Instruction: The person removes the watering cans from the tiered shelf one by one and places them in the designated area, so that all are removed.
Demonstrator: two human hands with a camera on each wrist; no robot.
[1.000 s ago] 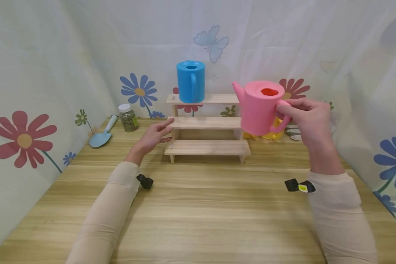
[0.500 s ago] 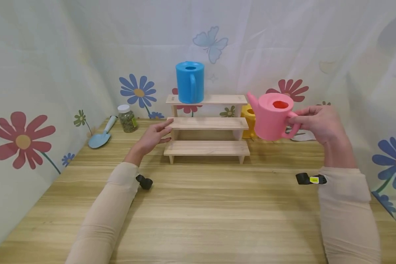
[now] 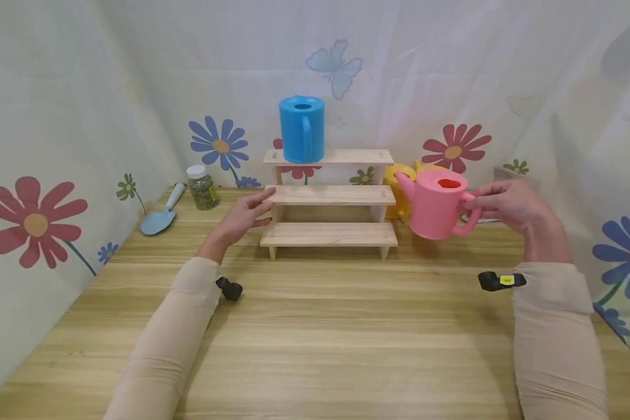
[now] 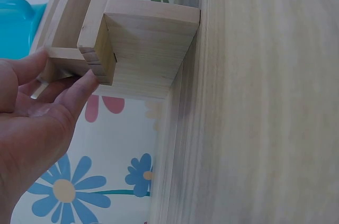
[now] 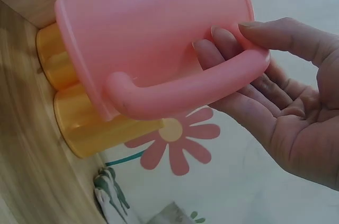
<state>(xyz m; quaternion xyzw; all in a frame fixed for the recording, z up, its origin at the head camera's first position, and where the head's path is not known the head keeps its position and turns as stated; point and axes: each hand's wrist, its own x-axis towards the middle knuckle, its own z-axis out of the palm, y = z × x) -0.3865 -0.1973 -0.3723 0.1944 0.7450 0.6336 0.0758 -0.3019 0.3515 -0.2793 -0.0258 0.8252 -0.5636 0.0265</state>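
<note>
My right hand [image 3: 511, 204] holds a pink watering can [image 3: 434, 207] by its handle, to the right of a three-tier wooden shelf [image 3: 331, 195]. The can is upright, its spout toward the shelf, and the right wrist view shows fingers [image 5: 233, 41] curled through the handle. At the shelf's left end, my left hand [image 3: 243, 219] grips the end of the middle board; the left wrist view shows the fingertips [image 4: 87, 78] right at the wood. A blue watering can [image 3: 301, 131] stands on the top tier, at the left.
Two yellow watering cans [image 5: 79, 123] stand behind the pink one, partly hidden. Beside them lie gloves [image 5: 108, 195]. Back left on the table [image 3: 315, 326] are a light blue trowel [image 3: 160, 219] and a white-capped jar [image 3: 202, 188]. A flowered curtain [image 3: 252, 58] hangs behind.
My right hand has carried the pink watering can rightward and down, away from the upper tiers, uncovering the shelf's right end and the yellow cans. The left hand has stayed at the shelf.
</note>
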